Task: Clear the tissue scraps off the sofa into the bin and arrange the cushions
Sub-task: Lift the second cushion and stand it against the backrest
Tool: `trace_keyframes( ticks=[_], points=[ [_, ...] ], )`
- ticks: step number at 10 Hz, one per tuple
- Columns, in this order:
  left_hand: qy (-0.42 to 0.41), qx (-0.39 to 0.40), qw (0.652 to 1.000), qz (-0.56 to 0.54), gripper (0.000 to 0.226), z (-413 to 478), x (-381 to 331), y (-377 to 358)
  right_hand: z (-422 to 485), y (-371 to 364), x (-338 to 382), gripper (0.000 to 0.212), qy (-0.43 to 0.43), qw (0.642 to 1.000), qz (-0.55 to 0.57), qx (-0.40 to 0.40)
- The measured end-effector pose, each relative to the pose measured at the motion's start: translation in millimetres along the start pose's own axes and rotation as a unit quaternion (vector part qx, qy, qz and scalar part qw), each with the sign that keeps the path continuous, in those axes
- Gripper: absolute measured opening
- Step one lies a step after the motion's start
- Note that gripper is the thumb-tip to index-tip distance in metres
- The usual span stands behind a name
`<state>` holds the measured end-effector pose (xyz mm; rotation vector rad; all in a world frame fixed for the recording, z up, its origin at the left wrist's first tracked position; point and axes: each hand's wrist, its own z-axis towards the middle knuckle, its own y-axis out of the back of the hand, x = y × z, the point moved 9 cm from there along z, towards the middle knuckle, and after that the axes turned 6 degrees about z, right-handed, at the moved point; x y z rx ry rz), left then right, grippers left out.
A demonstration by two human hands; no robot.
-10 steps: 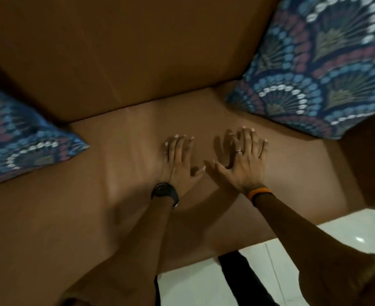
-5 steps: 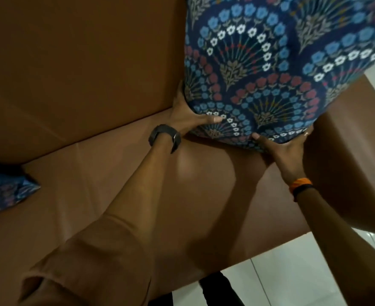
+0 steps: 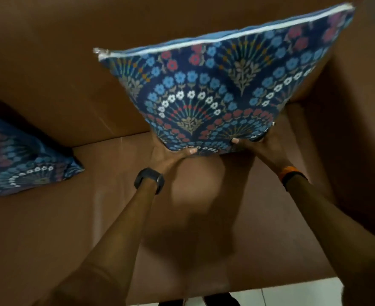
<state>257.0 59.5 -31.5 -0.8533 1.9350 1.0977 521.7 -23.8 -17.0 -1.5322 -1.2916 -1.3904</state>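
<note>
Head view: both hands grip the lower edge of a patterned cushion (image 3: 206,89), left hand (image 3: 171,155) and right hand (image 3: 259,144) with fingers clamped on it, holding it above the sofa (image 3: 93,217) seat. Second cushion (image 3: 21,155) lies at the seat's left end against the backrest. No bin in view.

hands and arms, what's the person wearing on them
The left hand has a dark watch with a chunky black strap at the wrist. The right hand has an orange band with a black section at the wrist. Both forearms are bare, no sleeves showing.
</note>
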Motion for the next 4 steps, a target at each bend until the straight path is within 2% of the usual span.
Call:
trace_keyframes(
  ticks=[1,2,3,4],
  points=[
    [-0.031,-0.04,0.998,-0.032,0.12,0.3,-2.6,7.8,2.2,8.8,-3.9,0.065,0.022,1.0,-0.005,-0.02],
    [0.0,-0.042,0.999,-0.032,0.127,-5.0,6.0,5.7,-2.9,9.2,-14.6,0.057,0.011,0.999,-0.039,-0.036],
    [0.006,-0.049,0.997,-0.059,0.125,-6.7,8.9,8.5,-5.2,3.7,-9.1,0.061,0.001,0.997,-0.062,-0.046],
    [0.002,-0.071,0.993,-0.089,0.12,-25.2,-1.5,9.7,-43.8,-1.4,13.6,0.079,0.0,0.99,-0.101,-0.102]
  ],
)
